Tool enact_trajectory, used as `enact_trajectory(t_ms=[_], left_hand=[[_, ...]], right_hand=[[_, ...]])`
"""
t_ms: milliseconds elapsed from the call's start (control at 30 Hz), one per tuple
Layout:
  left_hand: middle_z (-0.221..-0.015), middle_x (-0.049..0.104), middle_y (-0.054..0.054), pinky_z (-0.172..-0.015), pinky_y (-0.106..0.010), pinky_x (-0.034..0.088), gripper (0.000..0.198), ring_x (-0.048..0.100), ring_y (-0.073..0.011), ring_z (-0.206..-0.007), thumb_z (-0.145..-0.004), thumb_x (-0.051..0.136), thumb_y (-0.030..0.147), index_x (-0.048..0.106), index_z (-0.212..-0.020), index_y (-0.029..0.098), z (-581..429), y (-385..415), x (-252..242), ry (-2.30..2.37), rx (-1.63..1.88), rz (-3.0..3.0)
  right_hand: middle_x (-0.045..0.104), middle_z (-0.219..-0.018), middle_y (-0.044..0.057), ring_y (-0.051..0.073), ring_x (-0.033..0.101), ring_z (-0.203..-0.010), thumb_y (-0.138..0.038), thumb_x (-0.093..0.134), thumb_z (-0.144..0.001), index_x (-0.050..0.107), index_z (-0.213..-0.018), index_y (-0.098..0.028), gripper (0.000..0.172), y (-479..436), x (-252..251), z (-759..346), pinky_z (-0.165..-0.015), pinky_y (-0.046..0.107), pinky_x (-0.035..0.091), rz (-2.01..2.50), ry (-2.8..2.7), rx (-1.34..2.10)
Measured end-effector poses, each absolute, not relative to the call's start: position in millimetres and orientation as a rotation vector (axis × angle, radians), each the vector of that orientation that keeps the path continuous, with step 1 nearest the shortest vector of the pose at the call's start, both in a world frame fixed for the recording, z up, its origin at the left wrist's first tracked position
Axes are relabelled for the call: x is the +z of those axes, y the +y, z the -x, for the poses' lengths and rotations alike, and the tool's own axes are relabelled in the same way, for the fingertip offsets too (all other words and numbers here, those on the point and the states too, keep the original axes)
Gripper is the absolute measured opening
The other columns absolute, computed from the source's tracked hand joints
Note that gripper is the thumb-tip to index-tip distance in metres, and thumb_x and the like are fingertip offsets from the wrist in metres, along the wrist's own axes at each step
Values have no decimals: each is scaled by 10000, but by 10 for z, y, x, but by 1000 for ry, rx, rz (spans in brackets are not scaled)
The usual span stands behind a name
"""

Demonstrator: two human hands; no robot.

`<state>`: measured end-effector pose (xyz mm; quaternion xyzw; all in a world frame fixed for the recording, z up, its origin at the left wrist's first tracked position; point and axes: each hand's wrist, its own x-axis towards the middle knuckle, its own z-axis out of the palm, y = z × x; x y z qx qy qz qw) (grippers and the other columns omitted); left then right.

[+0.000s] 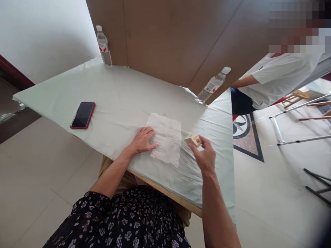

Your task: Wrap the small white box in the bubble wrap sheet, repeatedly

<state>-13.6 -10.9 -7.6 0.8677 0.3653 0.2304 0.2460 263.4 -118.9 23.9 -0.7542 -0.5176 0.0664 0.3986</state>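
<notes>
A sheet of bubble wrap (167, 137) lies flat on the cloth-covered table (113, 93) in front of me. My left hand (143, 139) rests on its left edge, fingers spread, with the thumb reaching over the wrap. Just right of the sheet, my right hand (205, 155) grips a small cream-coloured box (193, 140) with red print between thumb and fingers. The box is held tilted near the tabletop; whether it touches the cloth I cannot tell.
A phone in a red case (83, 115) lies to the left. One water bottle (104, 48) stands at the back left, another water bottle (213, 86) at the back right, both against a tall brown cardboard panel (165, 38). A person in a white shirt (284, 75) is beyond the right side.
</notes>
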Motion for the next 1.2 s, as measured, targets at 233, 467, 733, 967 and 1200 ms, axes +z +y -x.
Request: enact_trajectory(t_ms=[233,467,733,967,1200], left_hand=[[-1375,562,-155,-1157,-518,293,561,459,-359,-1344,-734,752,399,622,-1241,195,118,-133,-47,1025,622,-2373],[-1374,561,-178,-1150,-508,298,567,456,-366,-1349,-748,737,399,621,-1248,158,114,-136,-38,1045,602,-2409],[-1377,556,-165,-1133,-495,317,594,467,-351,-1330,-738,750,399,603,-1270,182,96,-141,-78,1107,645,-2441],[-1375,558,-153,-1122,-499,331,543,460,-345,-1333,-760,739,442,629,-1229,192,110,-141,-95,1133,587,-2519],[-1380,561,-156,-1120,-506,348,520,475,-349,-1330,-749,751,418,644,-1205,192,108,-162,-87,1148,625,-2531]], right_hand=[[681,-1169,183,375,611,-1057,-545,621,-721,641,-1132,-209,532,-1471,113,-3101,-922,557,448,2213,-1163,-26],[723,-1031,84,216,657,-743,-466,566,-826,627,-1149,-213,414,-1335,129,-2357,-775,409,516,1972,-1395,178],[726,-940,82,229,636,-798,-280,471,-810,540,-1354,-160,561,-780,17,-2139,-795,392,475,2106,-1462,331],[700,-1002,111,221,611,-764,-359,529,-811,624,-1212,-151,462,-978,49,-2293,-829,419,463,2038,-1470,88],[665,-1240,164,326,602,-1125,-418,588,-830,664,-1164,-175,420,-1458,170,-2819,-985,505,415,2013,-1304,-379]])
